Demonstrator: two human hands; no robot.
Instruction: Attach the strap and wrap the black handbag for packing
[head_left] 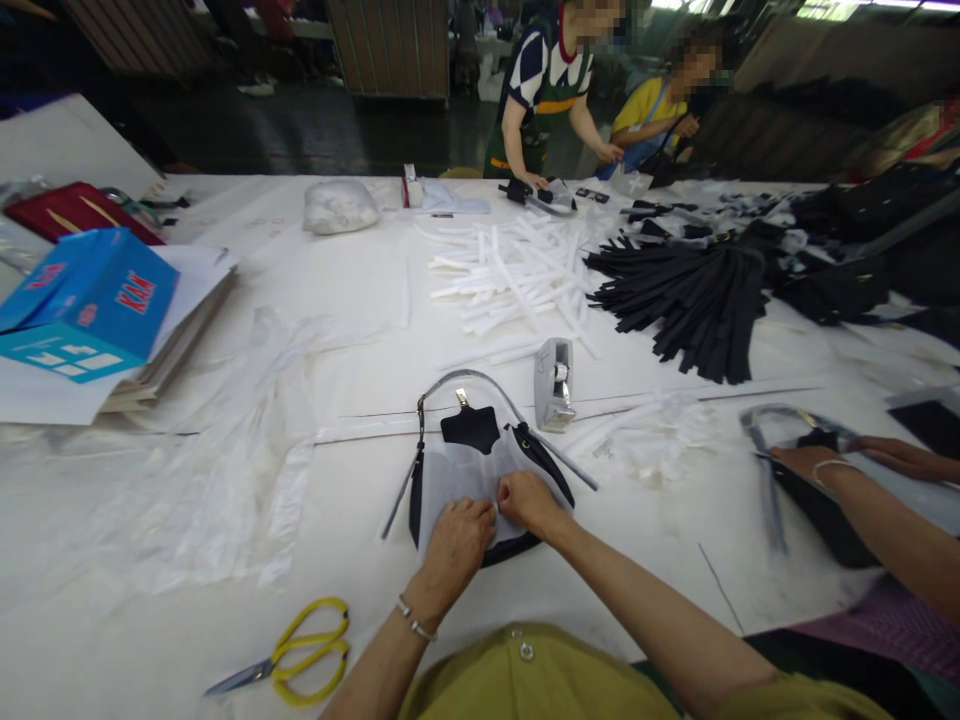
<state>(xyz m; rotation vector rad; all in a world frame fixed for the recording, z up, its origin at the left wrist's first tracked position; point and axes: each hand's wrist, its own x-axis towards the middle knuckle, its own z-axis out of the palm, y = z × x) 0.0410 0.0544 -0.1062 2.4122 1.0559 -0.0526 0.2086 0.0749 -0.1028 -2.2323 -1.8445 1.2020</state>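
A black handbag (pixel 551 468) lies on the table in front of me, its strap arching away. A thin whitish wrapping sheet (pixel 450 475) covers most of its front, and the black flap (pixel 471 428) with a gold clasp sticks out at the top. My left hand (pixel 461 535) rests on the sheet with its fingers bent together at the sheet's middle. Close beside it, my right hand (pixel 526 500) is closed in a pinch on the sheet. The fingertips of both hands are partly hidden.
Yellow-handled scissors (pixel 300 655) lie at the lower left, and a grey tape dispenser (pixel 555 385) stands behind the bag. Clear plastic (pixel 247 480), white strips (pixel 517 270) and black straps (pixel 690 290) spread farther out. At right, a co-worker's hands (pixel 817 465) handle another bag.
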